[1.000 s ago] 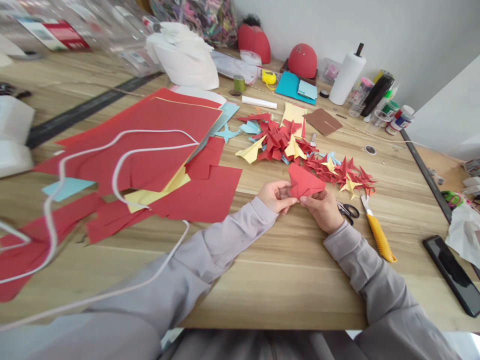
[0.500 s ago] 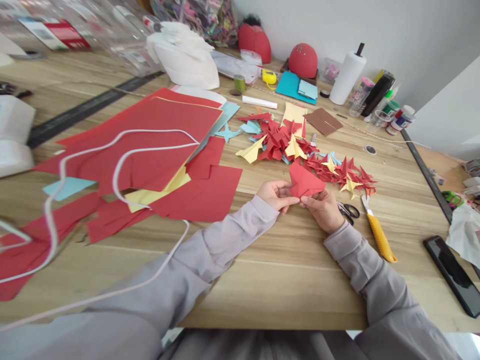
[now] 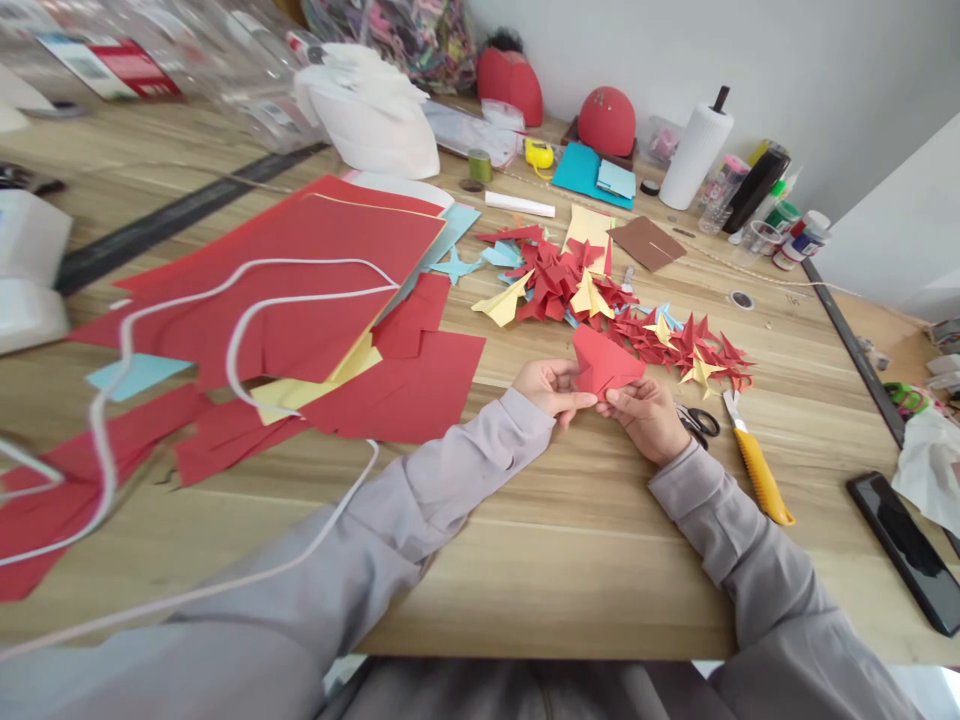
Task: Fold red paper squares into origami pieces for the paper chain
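Between my two hands is a folded piece of red paper, held a little above the table. My left hand pinches its lower left side with thumb and fingers. On the lower right edge, my right hand grips it, the thumb pressed near a small fold at the bottom. Just behind lies a heap of folded paper stars and shapes, mostly red with some yellow and light blue. Black-handled scissors lie beside my right hand, partly hidden by it. A yellow-handled utility knife rests to their right.
Red paper sheets are stacked at the left, with a white cord looping across them and over my left sleeve. A black phone lies at the right edge. Bottles and jars stand at the back right.
The folded red paper has shifted slightly left and tilted a little in my hands. My right thumb has moved slightly along its lower edge. Everything else stays put.
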Demonstrator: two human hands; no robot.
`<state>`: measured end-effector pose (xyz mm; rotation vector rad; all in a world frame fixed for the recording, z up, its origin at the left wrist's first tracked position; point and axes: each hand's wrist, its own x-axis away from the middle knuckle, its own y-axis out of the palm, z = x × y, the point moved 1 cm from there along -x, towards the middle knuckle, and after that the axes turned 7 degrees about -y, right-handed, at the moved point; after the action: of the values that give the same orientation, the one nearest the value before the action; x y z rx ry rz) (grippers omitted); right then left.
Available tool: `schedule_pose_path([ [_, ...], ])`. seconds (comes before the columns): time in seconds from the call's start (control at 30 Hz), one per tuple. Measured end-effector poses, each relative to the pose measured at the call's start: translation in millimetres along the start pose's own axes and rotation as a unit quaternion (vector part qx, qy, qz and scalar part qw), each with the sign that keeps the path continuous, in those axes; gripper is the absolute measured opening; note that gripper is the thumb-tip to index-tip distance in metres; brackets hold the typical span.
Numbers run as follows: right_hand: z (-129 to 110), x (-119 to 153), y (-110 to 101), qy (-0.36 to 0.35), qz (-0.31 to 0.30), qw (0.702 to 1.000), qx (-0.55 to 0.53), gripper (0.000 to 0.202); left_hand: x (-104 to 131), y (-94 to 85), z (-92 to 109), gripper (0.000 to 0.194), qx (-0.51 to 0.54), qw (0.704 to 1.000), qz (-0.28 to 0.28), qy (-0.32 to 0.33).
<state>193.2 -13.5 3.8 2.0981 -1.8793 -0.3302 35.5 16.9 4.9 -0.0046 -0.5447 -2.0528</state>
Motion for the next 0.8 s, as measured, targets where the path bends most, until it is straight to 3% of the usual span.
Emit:
schedule_pose_path([
  [0.1, -0.2, -0.3, 2.3, -0.014, 0.007, 1.000, -0.025, 0.023, -2.8, -0.1, -1.3, 0.066, 0.008, 1.000, 0.008, -0.002],
  [0.33, -3.0, 2.0, 8.6, -0.065, 0.048, 0.996, -0.039, 0.031, -1.8, 6.5, -5.4, 0.054, 0.000, 0.998, 0.050, 0.025],
  [0.6, -1.3, 4.1, 11.4, -0.100, 0.030, 0.992, 0.065, 0.028, -2.9, 12.8, -12.1, 0.061, -0.038, 0.997, 0.064, 0.030],
  [0.8, -0.2, 5.1, 11.5, -0.099, 0.041, 0.993, 0.057, 0.030, 0.9, 14.4, -9.6, 0.061, -0.031, 0.997, 0.068, 0.026],
])
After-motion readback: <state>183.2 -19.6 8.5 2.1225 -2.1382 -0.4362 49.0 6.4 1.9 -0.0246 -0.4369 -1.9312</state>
